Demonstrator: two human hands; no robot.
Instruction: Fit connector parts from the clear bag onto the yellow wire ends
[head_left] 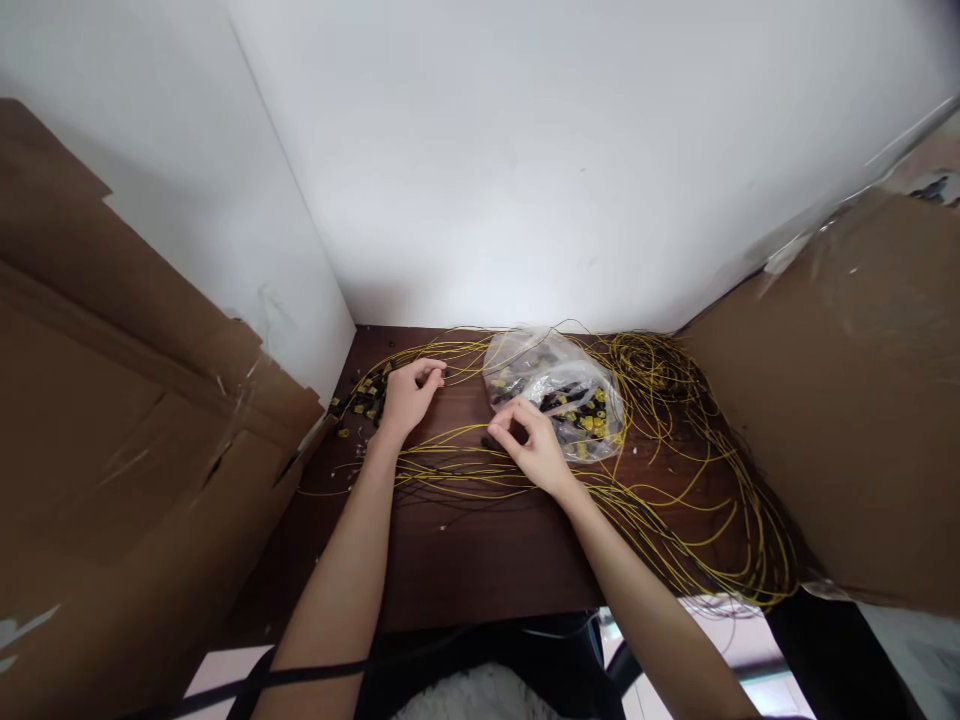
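Thin yellow wires (675, 520) lie tangled across a dark wooden table (480, 560). My left hand (409, 395) rests at the table's back left with fingers curled in a pinch on a yellow wire, beside a heap of small black and yellow connectors (364, 398). My right hand (529, 440) is near the middle, its fingers pinched on a small dark piece at the wires, just in front of a clear plastic bag (559, 385) holding more black and yellow connectors.
Brown cardboard sheets stand at the left (112, 450) and right (855, 400) of the table. White walls (525, 150) close the back. A coil of yellow wire (649, 370) lies at the back right. The table's front edge is close to my body.
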